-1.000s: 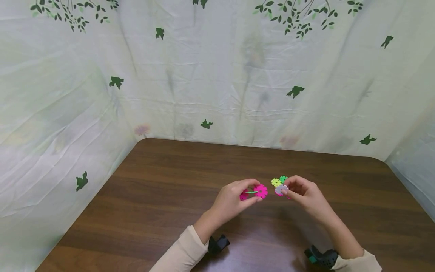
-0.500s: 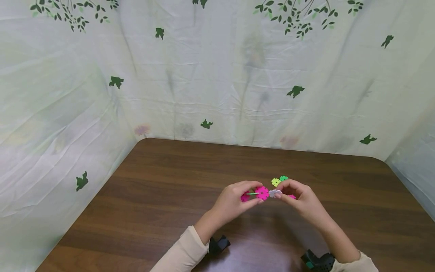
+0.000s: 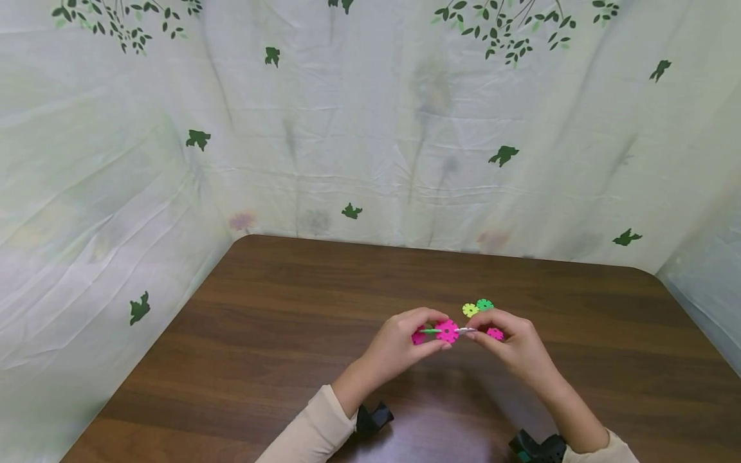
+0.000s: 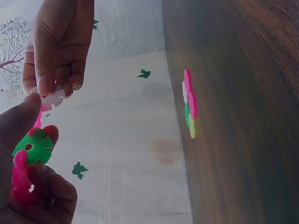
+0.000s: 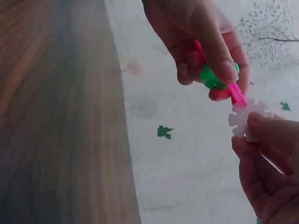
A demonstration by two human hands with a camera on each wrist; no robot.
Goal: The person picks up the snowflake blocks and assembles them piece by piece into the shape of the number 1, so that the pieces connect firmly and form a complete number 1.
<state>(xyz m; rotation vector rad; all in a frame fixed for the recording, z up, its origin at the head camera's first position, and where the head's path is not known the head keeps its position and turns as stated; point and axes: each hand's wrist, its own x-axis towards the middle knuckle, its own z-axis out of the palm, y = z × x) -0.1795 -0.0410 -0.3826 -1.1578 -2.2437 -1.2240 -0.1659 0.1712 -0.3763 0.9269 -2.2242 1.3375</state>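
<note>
My left hand (image 3: 399, 334) holds a short chain of notched plastic snowflake discs: a pink disc (image 4: 21, 179), a green disc (image 4: 35, 148) and another pink disc (image 3: 447, 331) at the right end. Between thumb and fingers, my right hand (image 3: 512, 337) pinches a white notched disc (image 5: 241, 120). The white disc is turned edge-on in the head view and its rim meets the end pink disc. In the right wrist view the two overlap at a notch; how deep they are slotted I cannot tell. Both hands are raised above the table.
Behind the right hand lie a yellow disc (image 3: 470, 310), a green disc (image 3: 484, 305) and a pink disc (image 3: 494, 334) on the brown wooden table (image 3: 289, 308). A loose white disc (image 4: 185, 92) shows there too. Black wrist cameras (image 3: 373, 418) sit below the wrists. Printed cloth (image 3: 370, 128) hangs behind.
My right hand has moved left, bringing the white disc from beside the loose discs to the chain's pink end and turning it edge-on. The left hand has barely shifted.
</note>
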